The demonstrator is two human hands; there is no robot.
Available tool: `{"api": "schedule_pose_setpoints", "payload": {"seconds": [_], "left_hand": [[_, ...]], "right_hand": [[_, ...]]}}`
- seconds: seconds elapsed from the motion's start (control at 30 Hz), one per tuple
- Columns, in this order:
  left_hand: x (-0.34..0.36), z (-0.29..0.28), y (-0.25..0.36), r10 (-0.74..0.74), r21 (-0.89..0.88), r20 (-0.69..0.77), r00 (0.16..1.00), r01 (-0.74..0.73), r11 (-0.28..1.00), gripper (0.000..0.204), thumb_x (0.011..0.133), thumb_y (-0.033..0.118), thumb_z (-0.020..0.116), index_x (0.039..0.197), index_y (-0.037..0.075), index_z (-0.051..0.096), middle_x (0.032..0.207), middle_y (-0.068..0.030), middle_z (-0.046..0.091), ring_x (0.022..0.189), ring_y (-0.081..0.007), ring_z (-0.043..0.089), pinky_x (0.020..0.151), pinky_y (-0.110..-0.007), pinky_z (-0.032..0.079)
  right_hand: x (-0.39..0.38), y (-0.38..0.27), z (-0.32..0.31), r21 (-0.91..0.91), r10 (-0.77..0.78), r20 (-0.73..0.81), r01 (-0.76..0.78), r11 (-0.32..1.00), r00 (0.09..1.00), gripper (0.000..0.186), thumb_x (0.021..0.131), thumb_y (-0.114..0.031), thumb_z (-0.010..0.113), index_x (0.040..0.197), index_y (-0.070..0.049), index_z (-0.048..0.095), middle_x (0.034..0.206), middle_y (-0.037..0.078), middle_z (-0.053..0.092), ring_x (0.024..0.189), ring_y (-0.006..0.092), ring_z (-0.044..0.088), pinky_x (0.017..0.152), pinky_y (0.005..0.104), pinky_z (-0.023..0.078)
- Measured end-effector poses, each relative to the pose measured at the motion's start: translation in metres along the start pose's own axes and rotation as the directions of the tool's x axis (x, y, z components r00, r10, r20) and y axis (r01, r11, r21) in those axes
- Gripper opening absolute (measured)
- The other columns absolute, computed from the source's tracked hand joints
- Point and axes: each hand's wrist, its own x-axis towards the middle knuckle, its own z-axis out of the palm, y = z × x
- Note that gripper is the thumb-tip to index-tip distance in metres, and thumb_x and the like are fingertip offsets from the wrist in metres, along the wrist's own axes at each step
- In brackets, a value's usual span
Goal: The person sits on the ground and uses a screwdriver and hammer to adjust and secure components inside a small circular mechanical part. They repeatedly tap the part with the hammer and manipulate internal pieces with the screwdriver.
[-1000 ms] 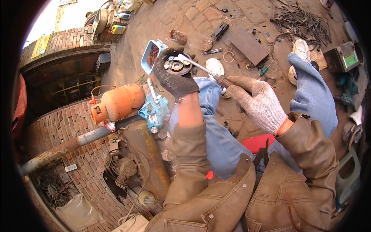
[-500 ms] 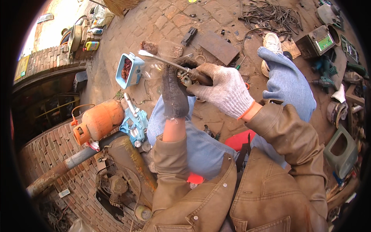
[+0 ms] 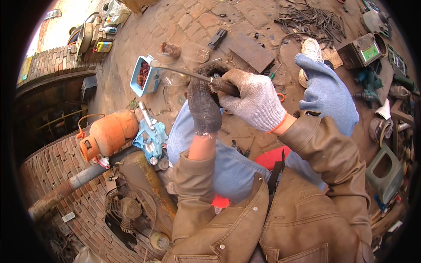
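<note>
Above the stone paving (image 3: 193, 21), the dark-gloved left hand (image 3: 206, 101) is curled, though I cannot tell whether it holds anything; the pale-gloved right hand (image 3: 256, 98) grips a long-shafted tool (image 3: 188, 73), which crosses over the left hand. Good control likely needs a firm handle grip and steady wrists.

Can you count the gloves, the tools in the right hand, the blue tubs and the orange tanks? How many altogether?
Gloves: 2, a dark glove on the left hand and a pale glove on the right hand
Tools in the right hand: 1 long-shafted tool
Blue tubs: 1 blue tub
Orange tanks: 1 orange tank
Total: 5
</note>
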Motion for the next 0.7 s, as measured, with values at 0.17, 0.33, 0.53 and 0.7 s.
{"api": "schedule_pose_setpoints", "payload": {"seconds": [0.17,0.33,0.53,0.7], "left_hand": [[0.005,0.007,0.012,0.306,0.429,0.08,0.949,-0.31,0.848,0.029,0.098,0.009,0.05,0.124,-0.001,0.055,0.119,-0.0114,0.06,0.109,-0.021,0.06,0.096,-0.035,0.049],[0.013,0.019,0.046,-0.151,-0.093,0.225,0.963,0.176,0.98,0.042,0.087,0.01,0.068,0.126,0.002,0.056,0.113,-0.0111,0.062,0.103,-0.0197,0.059,0.094,-0.031,0.047],[0.01,0.015,0.059,-0.209,0.028,0.328,0.921,0.212,0.977,0.047,0.086,0.019,0.069,0.128,0.003,0.054,0.113,-0.01,0.062,0.103,-0.016,0.059,0.087,-0.029,0.05],[0.016,0.005,0.043,0.039,0.222,0.306,0.951,-0.111,0.969,0.038,0.092,0.021,0.059,0.121,-0.004,0.06,0.112,-0.0102,0.065,0.092,-0.0152,0.063,0.078,-0.027,0.053]], "right_hand": [[0.001,-0.01,-0.001,0.215,0.211,-0.05,-0.196,0.957,0.976,0.02,0.08,-0.021,0.07,0.083,-0.003,0.062,0.072,0.021,0.06,0.068,0.0388,0.062,0.061,0.0416,0.05],[0.008,-0.015,-0.007,0.558,0.492,0.056,-0.435,0.706,0.869,0.021,0.083,-0.017,0.069,0.088,0.002,0.064,0.069,0.011,0.065,0.062,0.016,0.061,0.06,0.032,0.05],[0.006,-0.016,-0.027,0.511,0.45,0.192,-0.481,0.712,0.872,0.021,0.086,-0.017,0.065,0.09,0.004,0.065,0.07,0.006,0.066,0.061,0.0104,0.058,0.058,0.0288,0.049],[0.005,-0.024,-0.029,0.482,0.408,0.158,-0.431,0.763,0.899,0.022,0.084,-0.017,0.066,0.086,0.005,0.064,0.07,0.009,0.066,0.062,0.0124,0.061,0.061,0.0289,0.05]]}}
